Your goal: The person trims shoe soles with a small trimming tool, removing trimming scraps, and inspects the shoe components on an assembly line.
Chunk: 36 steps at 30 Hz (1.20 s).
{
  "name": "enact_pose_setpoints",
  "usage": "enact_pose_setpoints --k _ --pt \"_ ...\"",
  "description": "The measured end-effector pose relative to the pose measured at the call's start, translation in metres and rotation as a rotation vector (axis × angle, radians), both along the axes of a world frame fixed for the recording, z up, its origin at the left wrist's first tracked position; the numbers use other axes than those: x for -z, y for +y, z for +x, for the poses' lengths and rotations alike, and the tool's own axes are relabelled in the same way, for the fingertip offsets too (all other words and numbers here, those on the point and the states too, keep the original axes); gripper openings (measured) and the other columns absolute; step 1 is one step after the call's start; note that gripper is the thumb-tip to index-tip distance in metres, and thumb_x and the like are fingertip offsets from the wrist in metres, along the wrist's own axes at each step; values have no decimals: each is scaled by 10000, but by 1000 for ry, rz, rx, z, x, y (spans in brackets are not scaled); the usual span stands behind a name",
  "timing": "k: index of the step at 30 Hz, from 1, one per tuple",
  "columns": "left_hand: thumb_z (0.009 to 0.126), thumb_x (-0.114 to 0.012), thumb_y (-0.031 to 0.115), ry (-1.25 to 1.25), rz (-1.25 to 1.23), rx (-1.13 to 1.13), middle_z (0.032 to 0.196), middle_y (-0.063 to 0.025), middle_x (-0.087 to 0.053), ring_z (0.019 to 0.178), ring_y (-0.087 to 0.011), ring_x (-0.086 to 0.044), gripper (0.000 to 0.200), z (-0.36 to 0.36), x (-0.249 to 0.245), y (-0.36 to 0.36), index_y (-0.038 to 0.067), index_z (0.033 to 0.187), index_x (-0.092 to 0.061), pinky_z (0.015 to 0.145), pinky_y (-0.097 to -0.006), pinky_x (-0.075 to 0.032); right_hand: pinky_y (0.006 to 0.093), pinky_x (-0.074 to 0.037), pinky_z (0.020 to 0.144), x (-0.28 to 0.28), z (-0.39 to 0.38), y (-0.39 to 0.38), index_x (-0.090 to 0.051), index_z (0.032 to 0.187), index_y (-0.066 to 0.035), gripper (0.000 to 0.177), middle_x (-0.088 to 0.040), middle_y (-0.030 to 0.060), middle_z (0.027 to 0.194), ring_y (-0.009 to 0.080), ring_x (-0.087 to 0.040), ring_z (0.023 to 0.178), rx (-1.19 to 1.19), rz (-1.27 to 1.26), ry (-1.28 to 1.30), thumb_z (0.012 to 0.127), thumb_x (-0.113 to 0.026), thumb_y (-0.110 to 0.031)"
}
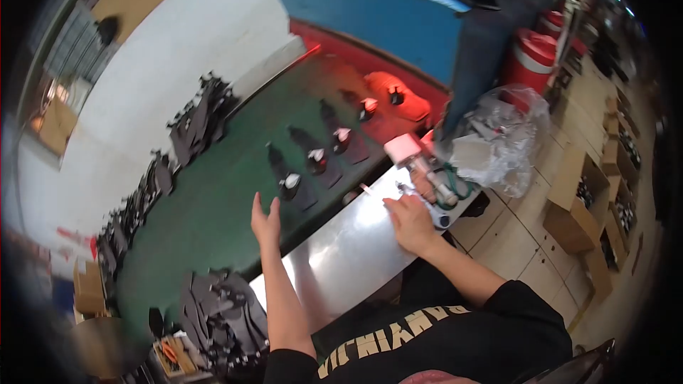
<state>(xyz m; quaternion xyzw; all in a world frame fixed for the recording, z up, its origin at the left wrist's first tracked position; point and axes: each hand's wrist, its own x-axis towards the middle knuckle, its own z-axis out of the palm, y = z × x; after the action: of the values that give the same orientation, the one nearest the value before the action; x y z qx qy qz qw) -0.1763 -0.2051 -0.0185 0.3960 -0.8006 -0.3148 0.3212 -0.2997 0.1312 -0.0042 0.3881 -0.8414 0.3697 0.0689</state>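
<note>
My left hand [266, 224] hovers at the near edge of the green work surface [213, 192], thumb and fingers apart and nothing between them. Just beyond it lies a flat dark grey piece [304, 194] with a small white-topped lump [289, 182] on it. Similar dark pieces lie in a row towards the red glow. My right hand [411, 224] is over the shiny metal strip [334, 249], its fingers drawn together; I cannot tell what is in them. A small pale stick [367, 190] shows just beyond its fingertips. Beside it stands a pink-topped device [403, 149] with a green cord.
A blue machine housing [370, 14] with a red-lit opening spans the far end. Piled dark pieces [224, 316] lie near left, and more line the wall. A plastic bag [498, 135], a red drum [530, 60] and cardboard boxes [580, 199] stand to the right.
</note>
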Motion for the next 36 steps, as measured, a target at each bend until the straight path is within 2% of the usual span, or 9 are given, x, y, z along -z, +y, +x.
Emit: enact_pose_setpoints --k 3,6,14,20,25,27,29,32,36 --pt "843 -638 359 -308 -371 -15 1173 -188 -591 1068 -393 -561 529 -58 29 2 116 1301 -532 898 -443 -454 416 -455 731 2 9 1 -639 1125 -113 348 -542 115 890 310 -538 869 -16 69 18 786 -598 -52" --pt "826 -678 213 -188 -433 -70 1027 -151 -627 952 -316 -594 358 -84 27 17 151 1176 -638 841 -435 -476 421 -453 724 1 10 2 -649 1105 -109 331 -536 108 916 310 -528 871 -57 72 47 789 -565 -53" --pt "800 -725 44 619 200 37 1015 -61 -665 902 -130 -611 273 -28 -53 40 -2 1063 -668 828 -275 -489 380 -466 795 -38 20 3 -664 996 -58 220 -580 132 1026 304 -565 936 -190 -281 -34 778 -636 -61" --pt "796 -672 -28 563 888 406 1162 -150 -648 1038 -181 -612 261 72 -121 162 -12 1057 -669 931 -314 -466 371 -376 1028 -34 39 -28 -520 1214 -44 364 -513 101 1321 226 -486 1237 -885 -900 -1651 931 -606 -257" --pt "742 -707 -57 620 1213 468 1236 -182 -602 1036 -185 -603 190 117 -103 188 -27 926 -674 873 -294 -496 328 -458 898 -79 61 -41 -594 1049 -13 289 -605 86 975 198 -612 942 -800 -940 -1552 792 -692 -100" --pt "753 -698 -79 615 1127 384 1178 -155 -635 971 -154 -621 204 126 -102 188 -29 951 -681 798 -254 -523 259 -432 760 -91 68 -38 -517 859 -64 178 -537 30 883 119 -539 822 -756 -871 -1420 794 -681 -84" --pt "753 -698 -84 664 1097 382 1153 -146 -646 953 -155 -626 221 137 -97 186 -30 966 -684 804 -256 -528 215 -367 679 -92 70 -29 -406 765 -108 322 -488 -2 847 72 -444 755 -796 -671 -1259 751 -719 -35" --pt "752 -696 -88 705 1043 394 1132 -158 -651 979 -178 -630 263 144 -98 185 -35 1008 -673 843 -283 -529 209 -389 665 -95 89 -18 -446 823 -76 355 -482 13 818 73 -462 747 -723 -368 -750 714 -783 -55" --pt "745 -705 -77 774 1048 425 1127 -190 -647 1035 -223 -628 324 149 -93 184 -36 1062 -652 899 -338 -522 281 -486 812 -96 105 -9 -520 1149 6 451 -624 97 982 151 -619 898 -695 -343 -710 761 -744 -45"
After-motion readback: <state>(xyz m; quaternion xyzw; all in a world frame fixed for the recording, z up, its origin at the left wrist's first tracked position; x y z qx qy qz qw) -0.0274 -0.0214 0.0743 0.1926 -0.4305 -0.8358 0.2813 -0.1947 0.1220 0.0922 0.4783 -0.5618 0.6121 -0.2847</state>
